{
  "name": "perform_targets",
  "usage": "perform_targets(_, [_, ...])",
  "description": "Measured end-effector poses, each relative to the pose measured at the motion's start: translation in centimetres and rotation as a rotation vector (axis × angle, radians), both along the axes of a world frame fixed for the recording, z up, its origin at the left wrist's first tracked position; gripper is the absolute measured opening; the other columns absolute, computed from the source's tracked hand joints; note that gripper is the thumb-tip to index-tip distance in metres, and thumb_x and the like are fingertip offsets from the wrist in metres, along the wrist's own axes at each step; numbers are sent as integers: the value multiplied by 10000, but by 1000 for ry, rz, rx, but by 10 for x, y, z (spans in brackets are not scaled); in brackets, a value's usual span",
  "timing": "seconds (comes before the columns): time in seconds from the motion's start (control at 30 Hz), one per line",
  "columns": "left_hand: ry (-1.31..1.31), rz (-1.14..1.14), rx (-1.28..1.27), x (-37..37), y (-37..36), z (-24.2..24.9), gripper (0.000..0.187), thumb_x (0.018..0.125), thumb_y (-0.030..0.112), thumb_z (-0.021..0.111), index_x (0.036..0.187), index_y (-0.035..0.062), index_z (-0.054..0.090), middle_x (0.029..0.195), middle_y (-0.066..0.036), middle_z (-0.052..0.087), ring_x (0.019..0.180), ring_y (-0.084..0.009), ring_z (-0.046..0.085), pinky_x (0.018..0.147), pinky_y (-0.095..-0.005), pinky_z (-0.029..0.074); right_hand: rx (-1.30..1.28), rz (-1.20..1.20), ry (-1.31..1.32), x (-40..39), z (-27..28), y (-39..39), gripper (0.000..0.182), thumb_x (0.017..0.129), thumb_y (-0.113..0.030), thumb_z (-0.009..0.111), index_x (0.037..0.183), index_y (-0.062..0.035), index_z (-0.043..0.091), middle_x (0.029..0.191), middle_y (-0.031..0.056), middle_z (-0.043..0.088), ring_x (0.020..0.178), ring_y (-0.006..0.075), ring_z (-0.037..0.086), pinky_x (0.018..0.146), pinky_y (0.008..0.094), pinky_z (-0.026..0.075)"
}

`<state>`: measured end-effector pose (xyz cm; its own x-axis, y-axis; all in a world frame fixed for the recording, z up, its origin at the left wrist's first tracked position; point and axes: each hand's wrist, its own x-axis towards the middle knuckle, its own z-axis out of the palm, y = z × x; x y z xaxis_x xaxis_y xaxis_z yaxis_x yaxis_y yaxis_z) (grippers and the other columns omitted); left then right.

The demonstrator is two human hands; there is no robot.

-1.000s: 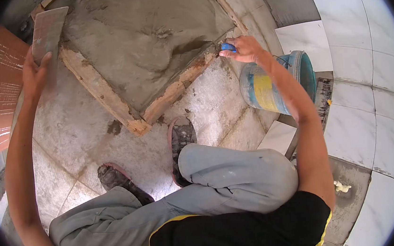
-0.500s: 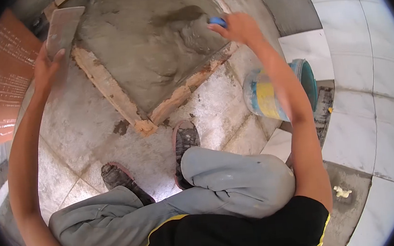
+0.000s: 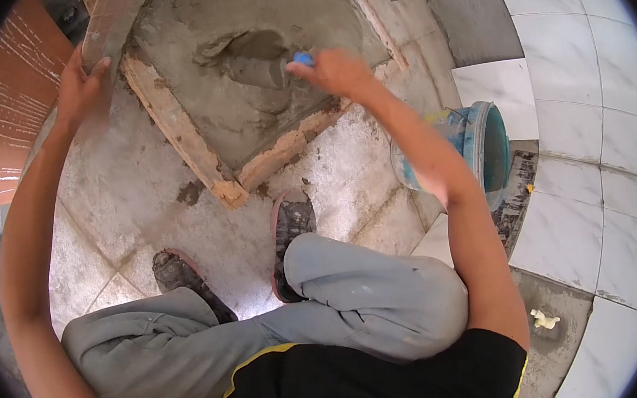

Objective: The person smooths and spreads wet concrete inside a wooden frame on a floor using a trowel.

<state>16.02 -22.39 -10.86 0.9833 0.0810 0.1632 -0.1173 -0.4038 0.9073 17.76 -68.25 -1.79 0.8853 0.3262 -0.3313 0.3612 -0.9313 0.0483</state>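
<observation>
At the upper left, my left hand (image 3: pixel 85 87) is closed around the lower end of a flat, pale rectangular piece of tile (image 3: pixel 116 23), held up on a slant near the corner of the wooden frame. My right hand (image 3: pixel 335 72) grips the blue handle of a trowel (image 3: pixel 303 59). Its blade is down in the wet grey mortar (image 3: pixel 308 8), partly covered, beside a dark scooped hollow. Two mortar-smeared boards, the left board (image 3: pixel 182 135) and the front board (image 3: pixel 294 146), edge the mortar and meet at a corner towards my feet.
A teal bucket (image 3: pixel 474 145) lies on its side to the right, under my right forearm. An orange-brown panel (image 3: pixel 7 114) leans at the left. My shoes (image 3: pixel 290 221) rest on dusty floor tiles (image 3: pixel 134 194). White marbled tiles (image 3: pixel 569 129) stretch along the right.
My right hand has moved left with the trowel, further into the mortar, and a hollow with a raised ridge now shows there. My left hand with the tile piece has shifted slightly up.
</observation>
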Motion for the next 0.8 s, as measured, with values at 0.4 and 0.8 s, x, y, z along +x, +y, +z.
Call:
perform_targets(0.4, [-75, 21, 59, -2, -2, 3, 522, 927, 157, 668, 1385, -15, 486, 1269, -155, 630, 1181, -228, 573, 1021, -336, 413, -25, 43, 121, -44, 60, 4, 731, 894, -727, 456, 863, -36, 693, 839, 214, 688, 830, 387, 674, 688, 488, 532])
perform_targets(0.8, [2, -9, 34, -2, 1, 5, 539, 930, 130, 665, 1409, -3, 456, 1286, -141, 623, 1194, -211, 570, 1020, -323, 418, -146, 93, -143, 11, 57, -74, 723, 874, -745, 474, 827, -60, 702, 786, 192, 691, 746, 372, 684, 644, 465, 538])
